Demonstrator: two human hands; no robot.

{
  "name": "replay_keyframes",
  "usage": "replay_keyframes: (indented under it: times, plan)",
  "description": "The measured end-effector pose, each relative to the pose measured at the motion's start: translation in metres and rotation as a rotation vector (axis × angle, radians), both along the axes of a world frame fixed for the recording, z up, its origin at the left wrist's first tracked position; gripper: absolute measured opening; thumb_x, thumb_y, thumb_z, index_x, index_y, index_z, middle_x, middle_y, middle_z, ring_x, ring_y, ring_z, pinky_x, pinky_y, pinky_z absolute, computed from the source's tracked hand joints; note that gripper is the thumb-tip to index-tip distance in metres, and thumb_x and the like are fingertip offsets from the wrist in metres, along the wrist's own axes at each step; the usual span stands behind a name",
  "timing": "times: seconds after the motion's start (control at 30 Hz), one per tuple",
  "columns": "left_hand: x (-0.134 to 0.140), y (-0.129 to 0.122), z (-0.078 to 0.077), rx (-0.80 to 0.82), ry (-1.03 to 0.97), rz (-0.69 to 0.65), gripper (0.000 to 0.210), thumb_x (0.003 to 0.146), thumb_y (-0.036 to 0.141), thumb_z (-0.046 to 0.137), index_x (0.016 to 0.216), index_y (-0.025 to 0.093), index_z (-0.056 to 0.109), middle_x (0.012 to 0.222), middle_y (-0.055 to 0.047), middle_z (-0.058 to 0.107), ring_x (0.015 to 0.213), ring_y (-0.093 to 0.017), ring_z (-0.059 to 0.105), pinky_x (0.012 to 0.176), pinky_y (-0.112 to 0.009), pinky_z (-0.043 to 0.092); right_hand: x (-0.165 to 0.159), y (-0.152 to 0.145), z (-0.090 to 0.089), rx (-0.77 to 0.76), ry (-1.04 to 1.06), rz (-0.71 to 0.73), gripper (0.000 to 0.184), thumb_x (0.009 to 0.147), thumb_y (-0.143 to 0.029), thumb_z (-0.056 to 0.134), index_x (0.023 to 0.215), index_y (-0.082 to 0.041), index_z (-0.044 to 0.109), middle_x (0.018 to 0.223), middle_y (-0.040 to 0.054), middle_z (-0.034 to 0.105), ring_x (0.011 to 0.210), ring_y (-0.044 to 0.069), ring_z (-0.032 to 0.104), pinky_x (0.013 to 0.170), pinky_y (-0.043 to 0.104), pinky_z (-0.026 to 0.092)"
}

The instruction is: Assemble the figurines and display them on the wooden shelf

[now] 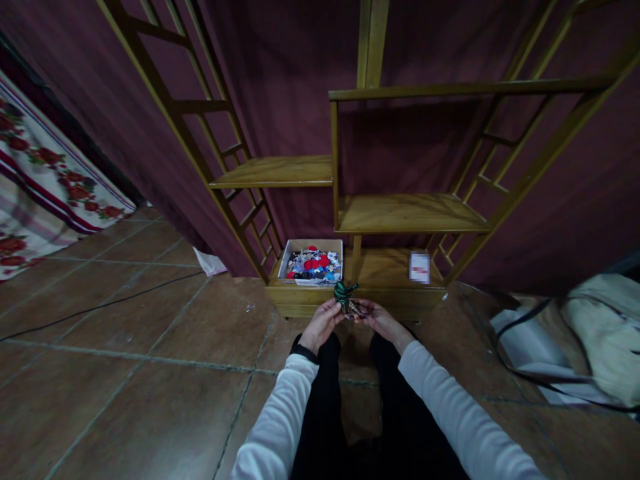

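My left hand (325,321) has its fingers closed on a dark green shiny bow (343,293), possibly a hair ornament. Close beside it, my right hand (381,321) is pinched on a cluster of small brownish and pinkish pieces (356,309), too small to identify. The bow and the cluster touch or overlap, and I cannot tell whether they are joined. Just beyond my hands, a shallow open box (285,261) sits on the bottom shelf, filled with small trinkets (315,261) in red, white, blue and black.
The wooden shelf unit (407,213) stands before a maroon curtain (280,87). A small white and red packet (419,267) lies at the lower right of it. A pale bag (607,327) rests on the tiled floor at right, and a black cable (105,308) crosses at left.
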State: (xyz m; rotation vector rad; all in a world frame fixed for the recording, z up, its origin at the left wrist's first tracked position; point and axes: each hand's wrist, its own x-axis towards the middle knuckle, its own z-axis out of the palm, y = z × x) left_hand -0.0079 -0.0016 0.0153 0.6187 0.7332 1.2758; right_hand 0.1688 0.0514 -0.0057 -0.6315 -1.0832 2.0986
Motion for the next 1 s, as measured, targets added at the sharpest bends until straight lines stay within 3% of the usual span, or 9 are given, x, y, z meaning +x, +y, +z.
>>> replay_keyframes:
  times: [0.17, 0.4, 0.63, 1.0]
  plan:
    - [0.001, 0.000, 0.000, -0.019, 0.037, 0.041, 0.028, 0.064, 0.026, 0.074, 0.088, 0.015, 0.065, 0.093, -0.008, 0.066, 0.085, -0.016, 0.061, 0.080, -0.029, 0.044, -0.001, -0.001, 0.001, -0.022, -0.014, -0.016, 0.041, 0.063, -0.031, 0.073, 0.101, -0.019, 0.065, 0.100, 0.0073, 0.067, 0.073, 0.015, 0.063, 0.066, 0.028, 0.050]
    - [0.002, 0.004, -0.003, -0.015, 0.054, 0.167, 0.030, 0.060, 0.024, 0.076, 0.087, 0.016, 0.064, 0.088, -0.004, 0.066, 0.080, -0.012, 0.060, 0.075, -0.025, 0.044, -0.001, 0.000, 0.003, -0.100, -0.067, -0.188, 0.031, 0.069, -0.037, 0.068, 0.096, -0.022, 0.066, 0.096, 0.0056, 0.068, 0.078, 0.017, 0.064, 0.074, 0.033, 0.050]
    - [0.003, 0.009, -0.004, -0.060, 0.087, 0.310, 0.035, 0.056, 0.025, 0.079, 0.084, 0.016, 0.061, 0.080, -0.002, 0.066, 0.073, -0.011, 0.060, 0.071, -0.023, 0.043, 0.004, -0.002, 0.011, -0.103, -0.038, -0.184, 0.031, 0.074, -0.042, 0.062, 0.097, -0.022, 0.065, 0.100, 0.0060, 0.066, 0.084, 0.017, 0.064, 0.083, 0.035, 0.048]
    - [0.005, 0.011, -0.005, 0.013, 0.151, 0.302, 0.037, 0.056, 0.024, 0.078, 0.088, 0.016, 0.061, 0.084, -0.002, 0.066, 0.075, -0.012, 0.059, 0.071, -0.024, 0.042, 0.002, -0.005, 0.007, -0.025, -0.038, -0.183, 0.031, 0.067, -0.032, 0.070, 0.094, -0.019, 0.066, 0.088, 0.0063, 0.070, 0.078, 0.017, 0.065, 0.082, 0.037, 0.049]
